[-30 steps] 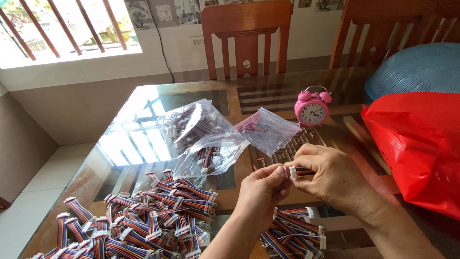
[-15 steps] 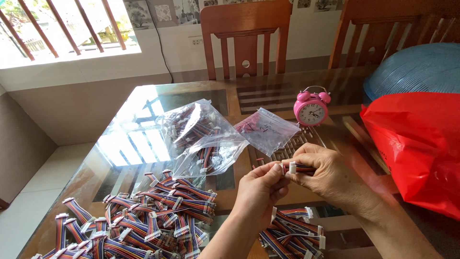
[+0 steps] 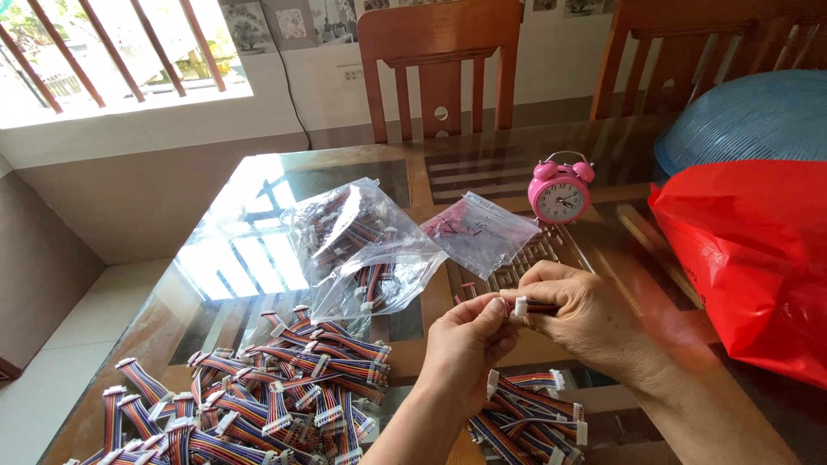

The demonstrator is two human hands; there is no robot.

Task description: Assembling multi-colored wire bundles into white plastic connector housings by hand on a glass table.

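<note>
- While both hands met above the near edge of the glass table point(image 3: 258, 185), the right hand point(image 3: 586, 314) was curled nearly closed around a short ribbon cable point(image 3: 530, 306), its white connector poking out between thumb and forefinger.
- The left hand point(image 3: 465, 340) had its fingertips pinched shut on that same white connector, so the two hands touched at the plug.
- Just below the hands, at the near edge, lay a small stack of cables point(image 3: 530, 413), lined up fairly neatly; by the look of it, that was the handled lot, and it was the smaller share.
- Out toward the near left corner sprawled a big loose heap of cables point(image 3: 258, 387), tangled and far larger, so most of the work seemed to be ahead.
- Further in, at mid-table, sat two clear plastic bags point(image 3: 362, 250) with more cables inside, apparently untouched.
- Beside those lay a small zip bag point(image 3: 478, 232) of reddish parts, too blurred to identify.
- Toward the far right stood a pink alarm clock point(image 3: 560, 189), and a red plastic bag point(image 3: 749, 250) filled the right edge.
</note>
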